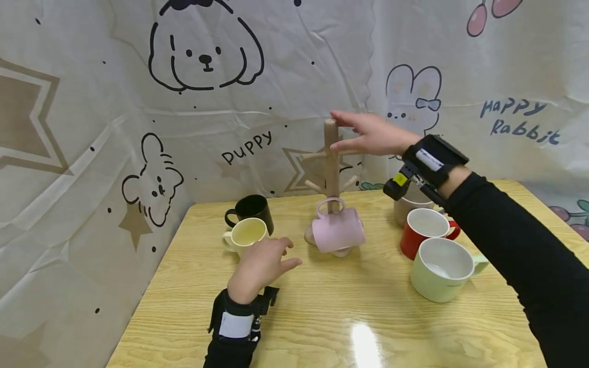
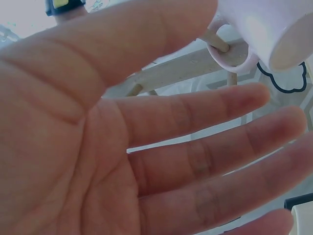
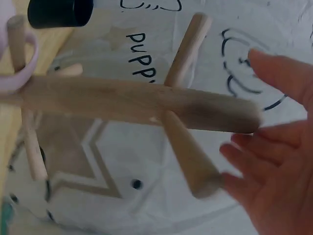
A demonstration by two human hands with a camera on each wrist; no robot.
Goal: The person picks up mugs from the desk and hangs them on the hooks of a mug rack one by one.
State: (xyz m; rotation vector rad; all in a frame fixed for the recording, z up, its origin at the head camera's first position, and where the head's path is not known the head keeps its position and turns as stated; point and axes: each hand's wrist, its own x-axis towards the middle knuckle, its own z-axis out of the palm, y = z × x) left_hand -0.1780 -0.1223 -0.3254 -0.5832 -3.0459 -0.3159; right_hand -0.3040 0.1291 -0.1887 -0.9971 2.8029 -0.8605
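A wooden mug tree (image 1: 332, 168) stands upright near the back of the table, pegs sticking out of its post. From a low peg hangs a lilac mug (image 1: 339, 232) by its handle, tilted on its side. My right hand (image 1: 375, 134) is at the top of the post, thumb and fingers spread apart; in the right wrist view the fingertips come right up to the post's end and a peg tip (image 3: 208, 183). Palm facing the tree, my left hand (image 1: 258, 266) hovers empty in front of a pale yellow mug (image 1: 248, 232), partly covering it in the head view.
Behind the yellow mug is a black mug (image 1: 266, 209). On the right side stand a greyish-beige mug (image 1: 404, 209), partly behind my right wrist, a red mug (image 1: 408, 240) and a light green mug (image 1: 430, 283). A printed cloth (image 1: 294, 97) hangs behind the table (image 1: 313, 317).
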